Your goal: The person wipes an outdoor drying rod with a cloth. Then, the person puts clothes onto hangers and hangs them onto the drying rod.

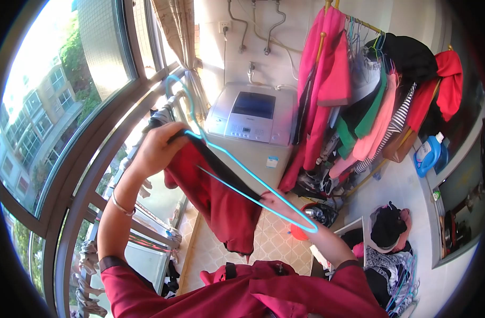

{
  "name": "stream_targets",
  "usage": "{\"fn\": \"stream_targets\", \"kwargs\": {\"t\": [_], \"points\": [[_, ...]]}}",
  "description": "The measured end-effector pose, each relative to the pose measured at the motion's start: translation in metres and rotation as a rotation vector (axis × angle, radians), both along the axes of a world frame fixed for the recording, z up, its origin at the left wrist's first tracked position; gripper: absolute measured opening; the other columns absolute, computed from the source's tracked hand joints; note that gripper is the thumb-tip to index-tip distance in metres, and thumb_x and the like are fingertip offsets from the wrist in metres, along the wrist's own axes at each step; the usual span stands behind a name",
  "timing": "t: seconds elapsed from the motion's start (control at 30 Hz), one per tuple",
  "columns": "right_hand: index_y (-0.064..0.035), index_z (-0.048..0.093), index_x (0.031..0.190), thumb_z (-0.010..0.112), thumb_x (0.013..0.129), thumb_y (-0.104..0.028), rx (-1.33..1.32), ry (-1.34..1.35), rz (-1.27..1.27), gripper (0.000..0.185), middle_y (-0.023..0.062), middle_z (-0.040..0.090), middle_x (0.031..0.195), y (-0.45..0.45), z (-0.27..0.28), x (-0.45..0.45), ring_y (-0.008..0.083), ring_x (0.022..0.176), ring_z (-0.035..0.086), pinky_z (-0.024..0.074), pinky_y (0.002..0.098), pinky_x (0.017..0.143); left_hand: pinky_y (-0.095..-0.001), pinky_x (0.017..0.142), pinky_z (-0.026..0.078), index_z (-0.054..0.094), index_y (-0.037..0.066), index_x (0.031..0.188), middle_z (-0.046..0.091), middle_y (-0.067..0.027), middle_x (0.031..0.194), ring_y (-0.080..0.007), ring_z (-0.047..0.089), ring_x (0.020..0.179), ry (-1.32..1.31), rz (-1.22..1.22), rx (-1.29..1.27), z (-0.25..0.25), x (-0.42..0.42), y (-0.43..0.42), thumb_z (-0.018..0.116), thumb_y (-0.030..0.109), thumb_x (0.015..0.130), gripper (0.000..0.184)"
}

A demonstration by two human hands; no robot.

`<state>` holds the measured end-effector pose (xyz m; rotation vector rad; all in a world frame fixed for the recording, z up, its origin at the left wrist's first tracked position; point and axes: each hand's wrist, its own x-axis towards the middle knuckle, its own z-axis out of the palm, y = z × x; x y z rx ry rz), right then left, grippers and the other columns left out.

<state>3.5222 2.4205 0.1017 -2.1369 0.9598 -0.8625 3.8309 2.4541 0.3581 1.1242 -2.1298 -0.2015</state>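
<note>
My left hand [160, 148] is raised on the left, its fingers closed on the black-edged top of a dark red garment [221, 196] and against a light blue clothes hanger [242, 165]. The hanger's hook points up and away, and its long arm slants down to the right across the garment. At the garment's right edge is my right hand [274, 201]; its fingers are hidden by the cloth, so their pose does not show. The garment hangs between my hands, above the tiled floor.
Ahead stands a top-loading washing machine [248, 116]. Clothes on hangers [369, 106] crowd a rack at right. Windows and a railing run along the left. A blue detergent bottle [429, 155] sits on the right ledge, above piled clothes [388, 265] and more hangers.
</note>
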Motion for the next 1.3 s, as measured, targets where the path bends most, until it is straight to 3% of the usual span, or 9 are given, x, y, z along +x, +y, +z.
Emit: {"fn": "stream_targets", "kwargs": {"t": [0.17, 0.23, 0.43, 0.6, 0.9, 1.03, 1.1, 1.2, 1.3], "points": [[0.0002, 0.056, 0.087, 0.051, 0.087, -0.021, 0.103, -0.142, -0.299, 0.022, 0.007, 0.051, 0.064, -0.004, 0.056, -0.055, 0.0067, 0.066, 0.047, 0.0398, 0.0248, 0.059, -0.0346, 0.063, 0.042, 0.058, 0.005, 0.089, 0.053, -0.0133, 0.072, -0.0283, 0.053, 0.07, -0.308, 0.106, -0.273, -0.029, 0.031, 0.002, 0.055, 0.009, 0.078, 0.012], [0.001, 0.056, 0.086, 0.052, 0.086, -0.019, 0.09, -0.12, -0.271, 0.021, 0.0028, 0.051, 0.065, -0.01, 0.077, -0.063, 0.0053, 0.065, 0.044, 0.0383, 0.0236, 0.059, -0.0356, 0.06, 0.043, 0.056, 0.004, 0.088, 0.055, -0.015, 0.072, -0.0303, 0.055, 0.068, -0.182, 0.159, 0.113, -0.03, 0.022, 0.012, 0.054, 0.01, 0.08, 0.01], [0.002, 0.06, 0.085, 0.056, 0.083, -0.017, 0.34, -0.324, -0.343, 0.02, -0.0044, 0.054, 0.071, -0.027, 0.116, -0.06, 0.0037, 0.066, 0.045, 0.0377, 0.021, 0.059, -0.0335, 0.057, 0.042, 0.054, 0.003, 0.092, 0.053, -0.015, 0.066, -0.0265, 0.053, 0.06, -0.096, 0.057, 0.237, -0.038, 0.016, 0.01, 0.052, 0.008, 0.081, 0.012], [0.0035, 0.06, 0.081, 0.056, 0.082, -0.017, 0.161, -0.195, -0.376, 0.02, -0.0031, 0.053, 0.064, -0.04, 0.141, -0.061, 0.0043, 0.062, 0.045, 0.0381, 0.0227, 0.056, -0.0307, 0.057, 0.041, 0.054, 0.002, 0.092, 0.05, -0.0131, 0.064, -0.02, 0.049, 0.058, -0.002, 0.002, 0.297, -0.031, 0.016, 0.013, 0.052, 0.006, 0.082, 0.011], [0.0034, 0.06, 0.082, 0.056, 0.081, -0.013, 0.022, -0.163, -0.369, 0.017, 0.0008, 0.057, 0.063, -0.029, 0.17, -0.046, 0.0055, 0.061, 0.048, 0.0401, 0.0243, 0.056, -0.0425, 0.061, 0.044, 0.056, 0.003, 0.095, 0.058, -0.0189, 0.072, -0.0373, 0.055, 0.069, -0.41, 0.184, 0.136, -0.058, -0.018, 0.01, 0.052, 0.015, 0.079, 0.02], [0.003, 0.059, 0.09, 0.054, 0.084, -0.014, 0.038, -0.163, -0.066, 0.019, 0.0043, 0.062, 0.078, 0.014, 0.174, -0.016, 0.0073, 0.073, 0.053, 0.0437, 0.0245, 0.068, -0.0346, 0.056, 0.043, 0.057, 0.005, 0.091, 0.054, -0.0173, 0.065, -0.0278, 0.052, 0.056, 0.107, 0.152, 0.269, -0.061, -0.027, 0.009, 0.054, 0.011, 0.08, 0.013], [-0.0006, 0.054, 0.109, 0.054, 0.085, -0.016, 0.063, -0.063, 0.086, 0.028, 0.0066, 0.062, 0.087, 0.029, 0.165, -0.012, 0.0092, 0.082, 0.055, 0.044, 0.0254, 0.074, -0.0262, 0.053, 0.039, 0.056, 0.002, 0.093, 0.048, -0.0053, 0.059, -0.0098, 0.043, 0.056, 0.267, 0.152, 0.22, -0.068, -0.017, 0.003, 0.054, 0.009, 0.081, 0.014], [-0.0038, 0.044, 0.122, 0.054, 0.086, -0.013, 0.438, -0.227, 0.203, 0.038, 0.0092, 0.053, 0.111, 0.037, 0.135, -0.026, 0.0119, 0.098, 0.052, 0.0437, 0.0273, 0.083, -0.0228, 0.053, 0.037, 0.055, 0.0, 0.093, 0.048, -0.0008, 0.064, -0.0067, 0.042, 0.059, 0.361, 0.125, 0.211, -0.055, -0.008, 0.017, 0.053, 0.004, 0.081, 0.013], [-0.0018, 0.055, 0.106, 0.051, 0.088, -0.017, 0.479, -0.42, -0.048, 0.024, 0.0052, 0.06, 0.095, 0.024, 0.101, -0.059, 0.0106, 0.087, 0.056, 0.045, 0.0243, 0.076, -0.0202, 0.053, 0.036, 0.055, 0.001, 0.093, 0.048, 0.0005, 0.064, -0.0048, 0.041, 0.06, 0.417, 0.136, 0.193, -0.053, 0.004, 0.025, 0.053, 0.003, 0.081, 0.012]]}}
